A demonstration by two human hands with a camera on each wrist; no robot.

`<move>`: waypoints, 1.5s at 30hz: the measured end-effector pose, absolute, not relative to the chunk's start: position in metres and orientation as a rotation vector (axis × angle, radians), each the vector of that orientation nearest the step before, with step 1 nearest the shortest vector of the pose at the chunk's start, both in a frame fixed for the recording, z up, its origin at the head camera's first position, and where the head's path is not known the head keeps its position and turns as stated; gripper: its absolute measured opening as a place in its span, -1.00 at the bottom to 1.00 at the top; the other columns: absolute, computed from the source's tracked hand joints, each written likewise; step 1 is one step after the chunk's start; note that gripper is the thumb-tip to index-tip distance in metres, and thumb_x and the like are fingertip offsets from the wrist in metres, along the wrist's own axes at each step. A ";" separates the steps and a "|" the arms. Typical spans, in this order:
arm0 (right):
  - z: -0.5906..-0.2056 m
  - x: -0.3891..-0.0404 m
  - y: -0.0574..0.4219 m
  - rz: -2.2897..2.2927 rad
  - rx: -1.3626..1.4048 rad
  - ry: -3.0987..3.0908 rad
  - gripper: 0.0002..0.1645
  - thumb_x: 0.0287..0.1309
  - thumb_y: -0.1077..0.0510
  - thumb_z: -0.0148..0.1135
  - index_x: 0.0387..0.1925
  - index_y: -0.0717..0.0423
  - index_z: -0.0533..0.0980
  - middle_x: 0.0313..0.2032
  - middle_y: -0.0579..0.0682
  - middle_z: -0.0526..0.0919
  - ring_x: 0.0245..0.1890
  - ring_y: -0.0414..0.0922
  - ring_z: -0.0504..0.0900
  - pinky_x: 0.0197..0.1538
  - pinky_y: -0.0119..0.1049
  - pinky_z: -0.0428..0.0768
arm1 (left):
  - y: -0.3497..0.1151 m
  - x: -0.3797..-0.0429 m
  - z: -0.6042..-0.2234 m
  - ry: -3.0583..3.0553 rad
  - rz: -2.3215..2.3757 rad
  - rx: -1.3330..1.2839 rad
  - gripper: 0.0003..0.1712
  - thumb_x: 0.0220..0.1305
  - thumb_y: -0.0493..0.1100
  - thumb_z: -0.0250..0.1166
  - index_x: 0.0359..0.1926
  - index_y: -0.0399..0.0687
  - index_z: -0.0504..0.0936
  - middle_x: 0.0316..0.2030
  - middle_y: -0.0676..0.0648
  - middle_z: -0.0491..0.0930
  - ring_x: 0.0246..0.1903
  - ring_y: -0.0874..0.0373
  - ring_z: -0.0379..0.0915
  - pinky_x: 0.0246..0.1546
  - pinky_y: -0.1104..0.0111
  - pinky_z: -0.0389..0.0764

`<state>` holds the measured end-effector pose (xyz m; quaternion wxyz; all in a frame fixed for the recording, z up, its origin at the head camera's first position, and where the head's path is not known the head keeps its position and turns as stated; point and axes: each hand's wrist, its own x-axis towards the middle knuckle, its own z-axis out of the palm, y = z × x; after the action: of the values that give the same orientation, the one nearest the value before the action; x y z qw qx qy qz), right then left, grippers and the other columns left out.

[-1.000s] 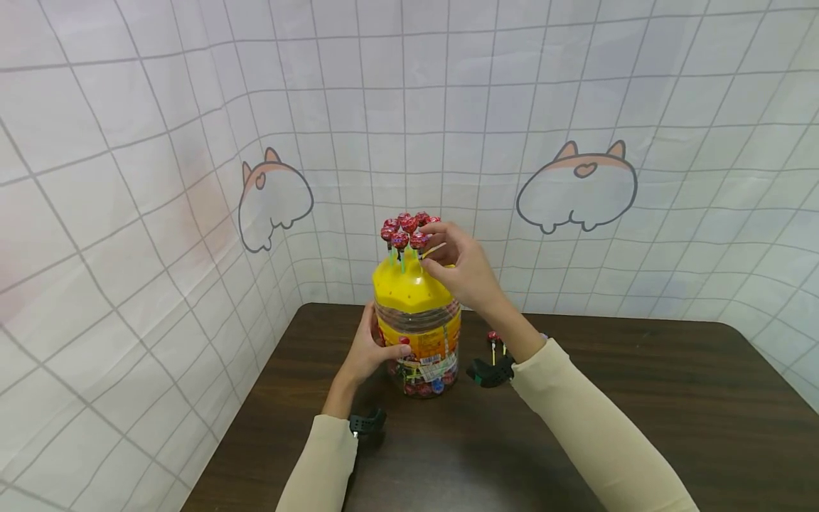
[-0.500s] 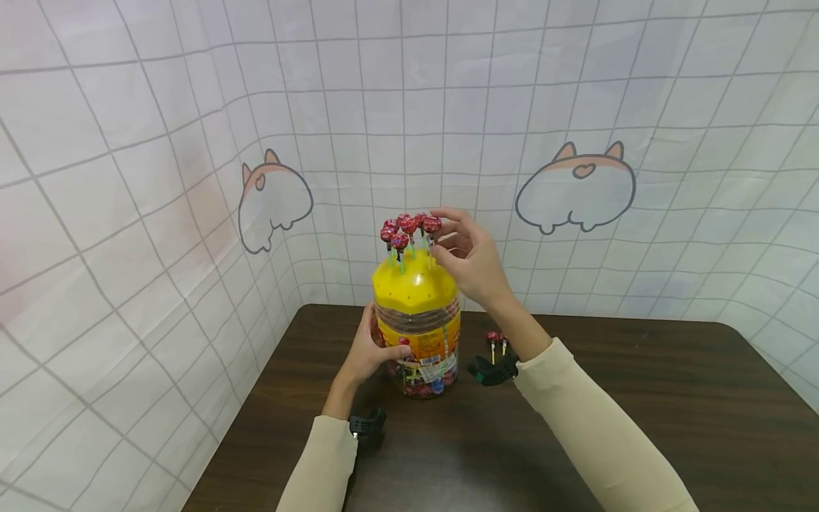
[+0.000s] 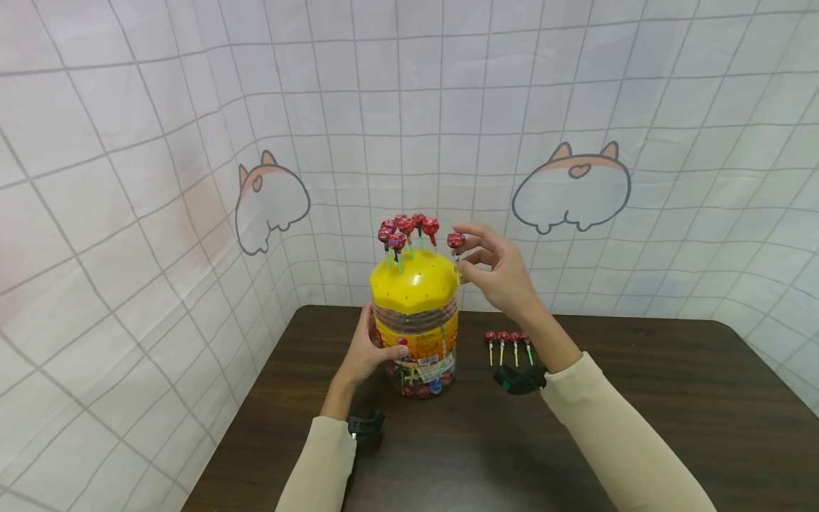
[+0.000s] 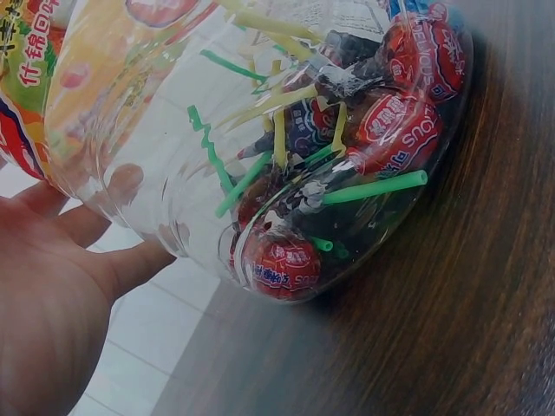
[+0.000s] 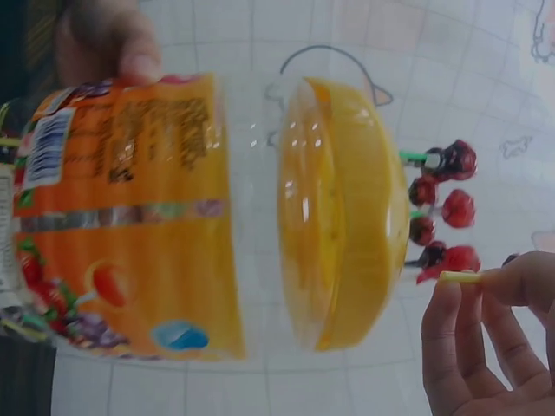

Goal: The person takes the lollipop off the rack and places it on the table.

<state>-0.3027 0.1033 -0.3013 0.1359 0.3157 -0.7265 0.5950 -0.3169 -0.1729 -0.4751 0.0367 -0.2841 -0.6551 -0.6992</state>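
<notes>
A clear plastic jar [image 3: 419,345] with a yellow domed lid [image 3: 406,288] stands upright on the table. My left hand [image 3: 363,355] grips its left side, the thumb across the front label. In the left wrist view the loose lollipops [image 4: 395,130] show through the jar's clear bottom. Several red-wrapped lollipops [image 3: 406,226] stand up from holes in the lid. Just right of the lid, my right hand [image 3: 502,274] pinches another red lollipop [image 3: 456,240] by its yellow stick [image 5: 460,277], head up. The lid has further small holes around its front.
Several lollipops [image 3: 502,338] lie in a row on the dark wooden table [image 3: 640,398], right of the jar and behind the right wrist's camera [image 3: 521,379]. A white grid-patterned cloth [image 3: 461,107] hangs behind and to the left.
My right hand has moved right from among the lid's lollipops, carrying one away from the lid. The row on the table is now uncovered. My left hand stays on the jar.
</notes>
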 end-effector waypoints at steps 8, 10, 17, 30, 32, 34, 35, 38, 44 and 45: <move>-0.315 -0.304 0.121 1.747 0.875 -2.140 -0.35 0.26 0.38 0.25 0.37 0.07 0.43 0.01 0.26 0.57 -0.23 0.04 0.69 -0.23 -0.31 0.77 | -0.173 -0.318 -0.477 -2.001 -2.136 -0.887 0.11 0.16 -0.14 0.56 0.53 0.20 0.01 0.29 -0.07 0.41 0.21 0.08 0.51 0.20 0.25 0.64; -0.319 -0.304 0.125 1.748 0.868 -2.149 -0.35 0.26 0.38 0.26 0.38 0.08 0.42 0.00 0.27 0.57 -0.25 -0.02 0.69 -0.24 -0.31 0.77 | -0.173 -0.318 -0.477 -2.007 -2.135 -0.879 0.10 0.15 -0.14 0.56 0.52 0.21 0.03 0.28 -0.07 0.41 0.20 0.08 0.51 0.20 0.26 0.64; -0.334 -0.306 0.140 1.763 0.824 -2.181 -0.34 0.28 0.40 0.26 0.38 0.07 0.41 -0.01 0.19 0.56 -0.27 -0.15 0.70 -0.25 -0.25 0.78 | -0.172 -0.317 -0.476 -2.006 -2.149 -0.863 0.12 0.13 -0.13 0.58 0.52 0.23 0.03 0.28 -0.08 0.41 0.21 0.07 0.51 0.21 0.25 0.63; -0.365 -0.313 0.176 1.817 0.711 -2.229 -0.34 0.29 0.39 0.26 0.39 0.09 0.38 -0.03 0.11 0.56 -0.23 -0.20 0.70 -0.27 -0.29 0.77 | -0.173 -0.317 -0.477 -2.010 -2.148 -0.864 0.11 0.14 -0.14 0.57 0.53 0.21 0.02 0.28 -0.07 0.41 0.20 0.08 0.51 0.20 0.25 0.63; -0.370 -0.314 0.182 1.825 0.708 -2.226 -0.34 0.30 0.39 0.26 0.39 0.10 0.38 -0.03 0.11 0.55 -0.23 -0.23 0.69 -0.27 -0.29 0.77 | -0.173 -0.317 -0.476 -2.013 -2.147 -0.860 0.12 0.14 -0.14 0.57 0.53 0.22 0.02 0.28 -0.07 0.41 0.20 0.07 0.51 0.20 0.25 0.63; -0.375 -0.315 0.187 1.829 0.701 -2.228 -0.33 0.30 0.40 0.25 0.40 0.11 0.37 -0.03 0.11 0.55 -0.23 -0.25 0.69 -0.27 -0.28 0.78 | -0.173 -0.317 -0.476 -2.019 -2.143 -0.854 0.12 0.13 -0.15 0.58 0.53 0.23 0.03 0.28 -0.07 0.41 0.20 0.07 0.51 0.20 0.24 0.63; -0.377 -0.315 0.189 1.830 0.694 -2.231 -0.33 0.30 0.39 0.25 0.40 0.11 0.36 -0.03 0.10 0.54 -0.23 -0.25 0.69 -0.27 -0.28 0.78 | -0.173 -0.317 -0.476 -2.021 -2.142 -0.852 0.13 0.12 -0.15 0.58 0.53 0.24 0.03 0.28 -0.07 0.41 0.20 0.07 0.51 0.20 0.24 0.63; -0.383 -0.316 0.196 1.825 0.667 -2.253 -0.33 0.32 0.38 0.25 0.42 0.09 0.35 -0.02 0.08 0.53 -0.22 -0.26 0.69 -0.26 -0.29 0.78 | -0.173 -0.318 -0.476 -2.023 -2.141 -0.854 0.13 0.13 -0.17 0.57 0.53 0.23 0.02 0.29 -0.07 0.41 0.20 0.07 0.51 0.20 0.24 0.63; -0.394 -0.318 0.208 1.832 0.621 -2.270 -0.33 0.33 0.37 0.24 0.42 0.08 0.34 -0.01 0.12 0.51 -0.22 -0.28 0.70 -0.25 -0.30 0.77 | -0.174 -0.318 -0.477 -2.027 -2.139 -0.848 0.12 0.14 -0.17 0.56 0.53 0.23 0.01 0.28 -0.07 0.41 0.19 0.08 0.51 0.20 0.24 0.63; -0.395 -0.318 0.209 1.834 0.614 -2.269 -0.33 0.32 0.38 0.24 0.42 0.09 0.34 -0.02 0.13 0.51 -0.22 -0.28 0.70 -0.25 -0.30 0.77 | -0.174 -0.318 -0.477 -2.029 -2.140 -0.845 0.12 0.14 -0.17 0.57 0.53 0.24 0.02 0.28 -0.07 0.41 0.20 0.08 0.51 0.20 0.24 0.63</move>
<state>-0.3179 0.2093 -0.3953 0.0801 0.2054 -0.7587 0.6130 -0.3178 -0.1737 -0.4770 0.0372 -0.2754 -0.6609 -0.6971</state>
